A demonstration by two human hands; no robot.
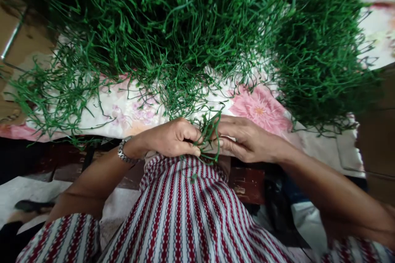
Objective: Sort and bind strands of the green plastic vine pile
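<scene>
Close to my body, both hands meet over a small bunch of thin green plastic-looking stems. My left hand, with a metal watch band at the wrist, pinches the stems between thumb and bent fingers. From the other side, my right hand closes thumb and fingers on the same stems. Just beyond the hands, more loose stems lie on a floral cloth. Parts of the fingertips are hidden by the green strands.
A large heap of green stems covers the far side. At the right stands a denser pile, and at the left a looser scatter. A thin metal rod shows at the far left. Dark red wood lies under the near cloth edge.
</scene>
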